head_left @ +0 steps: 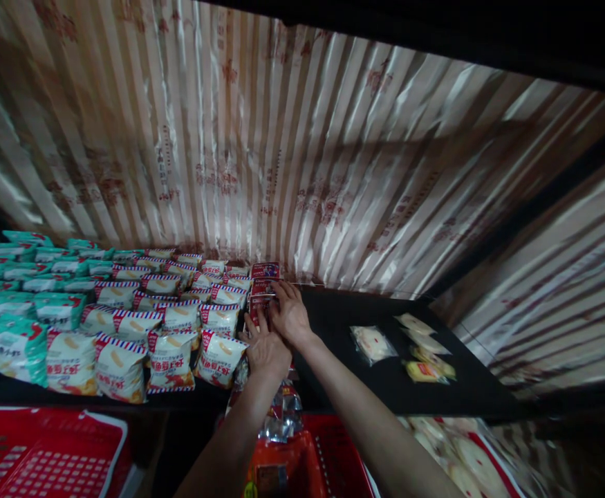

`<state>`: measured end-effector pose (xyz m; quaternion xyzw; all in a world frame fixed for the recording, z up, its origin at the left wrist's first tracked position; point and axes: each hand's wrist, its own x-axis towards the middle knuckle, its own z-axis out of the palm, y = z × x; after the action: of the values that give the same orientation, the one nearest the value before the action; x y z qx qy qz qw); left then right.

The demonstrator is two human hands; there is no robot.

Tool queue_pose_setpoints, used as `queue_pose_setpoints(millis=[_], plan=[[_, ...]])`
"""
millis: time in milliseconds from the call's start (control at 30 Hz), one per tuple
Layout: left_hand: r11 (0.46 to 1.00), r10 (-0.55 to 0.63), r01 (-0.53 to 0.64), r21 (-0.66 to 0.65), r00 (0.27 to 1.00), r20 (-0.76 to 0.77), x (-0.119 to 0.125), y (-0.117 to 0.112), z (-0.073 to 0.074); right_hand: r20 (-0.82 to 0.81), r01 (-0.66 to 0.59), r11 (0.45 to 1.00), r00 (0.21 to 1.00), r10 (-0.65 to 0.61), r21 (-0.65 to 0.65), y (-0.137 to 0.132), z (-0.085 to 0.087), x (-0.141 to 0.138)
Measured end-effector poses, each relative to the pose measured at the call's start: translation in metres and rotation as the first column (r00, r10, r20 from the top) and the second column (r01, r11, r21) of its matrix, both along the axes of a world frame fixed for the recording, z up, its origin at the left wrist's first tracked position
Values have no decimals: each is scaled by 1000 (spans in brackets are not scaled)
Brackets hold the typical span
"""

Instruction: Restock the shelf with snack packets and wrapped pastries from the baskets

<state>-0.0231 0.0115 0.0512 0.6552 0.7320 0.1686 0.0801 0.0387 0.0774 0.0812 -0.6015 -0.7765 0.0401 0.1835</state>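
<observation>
Both hands work over a column of dark red packets (265, 270) lying on a black shelf. My left hand (268, 351) rests on the nearer packets with its fingers stretched out and apart. Farther back, my right hand (290, 315) touches the right edge of the column, fingers extended and bent slightly down over it. Neither hand is closed around a packet. Part of the column is hidden under the hands. More shiny packets (281, 408) hang at the shelf's front edge, between my forearms.
Rows of white snack bags (172, 360) and teal bags (19, 349) stand on the left. Clear-wrapped flat food (372, 342) and a yellow packet (426, 371) lie on the black shelf (333, 373). Red baskets (48, 422) sit below. A striped plastic sheet (302, 138) hangs behind.
</observation>
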Motion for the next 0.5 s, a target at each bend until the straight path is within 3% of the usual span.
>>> queue_pose_setpoints(millis=[100, 267, 500], plan=[[1000, 0, 0, 1, 1000, -20, 1, -1, 0, 83, -68, 987, 993, 81, -147, 22, 0, -14], [1000, 8, -8, -2, 999, -54, 3, 1, -3, 133, 60, 947, 991, -19, -314, 49, -16, -25], [1000, -3, 1, -30, 997, -77, 5, 4, -5, 74, 104, 899, 994, -79, -426, 54, -29, -23]])
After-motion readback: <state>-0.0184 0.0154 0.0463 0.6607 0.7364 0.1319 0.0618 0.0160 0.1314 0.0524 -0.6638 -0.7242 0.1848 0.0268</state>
